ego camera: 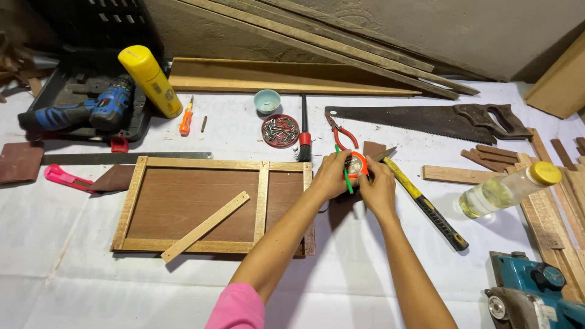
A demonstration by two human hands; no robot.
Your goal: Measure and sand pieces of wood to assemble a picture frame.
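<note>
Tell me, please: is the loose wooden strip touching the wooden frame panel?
Touching. In the head view, the loose wooden strip lies diagonally on the wooden frame panel, crossing its lower rail with no gap visible.

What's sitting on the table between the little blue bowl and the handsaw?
In the head view, a black brush with a red band lies between the blue bowl and the handsaw, with red-handled pliers near the saw's tip.
</note>
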